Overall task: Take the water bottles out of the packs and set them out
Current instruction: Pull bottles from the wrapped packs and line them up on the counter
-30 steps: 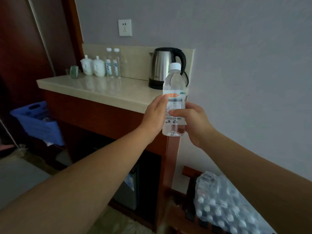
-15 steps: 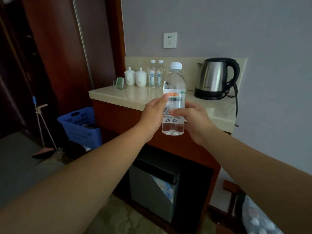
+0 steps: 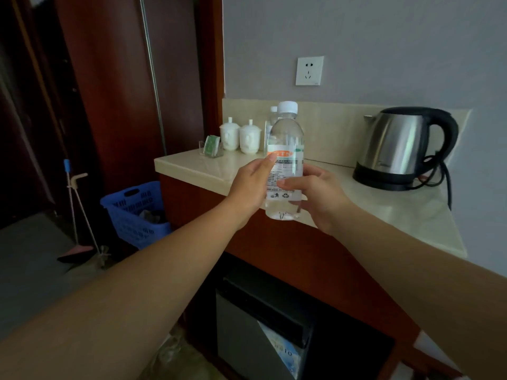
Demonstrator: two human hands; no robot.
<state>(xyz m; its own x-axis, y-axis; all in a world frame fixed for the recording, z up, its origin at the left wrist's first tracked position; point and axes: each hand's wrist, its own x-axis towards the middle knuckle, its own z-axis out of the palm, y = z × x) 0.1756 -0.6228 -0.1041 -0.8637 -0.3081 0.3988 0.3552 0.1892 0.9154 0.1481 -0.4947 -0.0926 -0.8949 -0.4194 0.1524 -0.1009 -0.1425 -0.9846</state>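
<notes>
I hold a clear water bottle (image 3: 285, 138) with a white cap and an orange-and-white label upright in both hands, in the air in front of the beige countertop (image 3: 208, 167). My left hand (image 3: 251, 187) grips its left side and my right hand (image 3: 319, 198) wraps its lower right side. Behind it, another water bottle (image 3: 272, 112) stands on the counter by the back wall, mostly hidden. The bottle pack is out of view.
Two white lidded cups (image 3: 241, 135) and a small green card holder (image 3: 211, 146) stand at the counter's back left. A steel kettle (image 3: 397, 149) with a black cord sits on the right. Below are a minibar fridge (image 3: 263, 325), a blue laundry basket (image 3: 134, 212) and a dustpan set (image 3: 79, 215).
My view has swung left and closer to the counter; the plastic-wrapped bottle pack has left the frame. Both hands keep the same hold on the bottle.
</notes>
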